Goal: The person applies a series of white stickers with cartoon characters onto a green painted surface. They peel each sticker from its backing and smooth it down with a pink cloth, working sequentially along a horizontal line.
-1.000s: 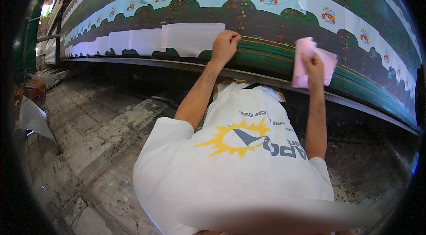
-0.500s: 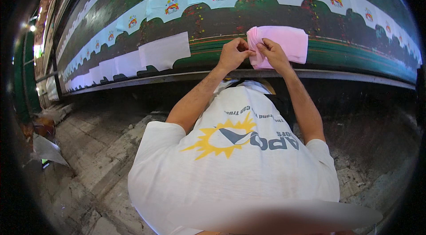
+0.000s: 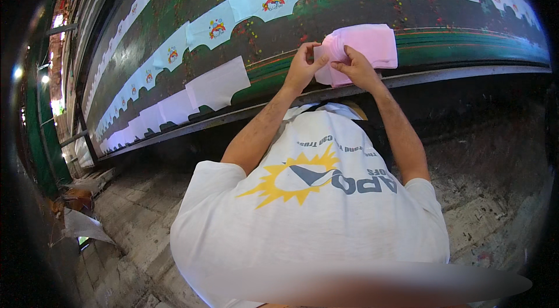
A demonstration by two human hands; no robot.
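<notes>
A stack of pink cloth pieces (image 3: pixel 372 46) lies near the front edge of the long green and black table (image 3: pixel 279 57). At the stack's left side, my left hand (image 3: pixel 303 68) pinches the edge of the top cloth piece, which is pulled a little out to the left. My right hand (image 3: pixel 357 69) rests over the stack's front part, thumb and fingers closed on the cloth near its left side. The lower layers under my right hand are partly hidden.
Plain pale cloth pieces (image 3: pixel 218 84) lie in a row along the front edge to the left. Behind them runs a row of pale pieces with colourful prints (image 3: pixel 272 0). A metal rail (image 3: pixel 431 78) borders the table's front; green posts (image 3: pixel 49 110) stand at far left.
My left hand has drawn a cloth edge out leftward from the stack, and the stack's left side looks more fanned. The whole view has tilted and shifted slightly.
</notes>
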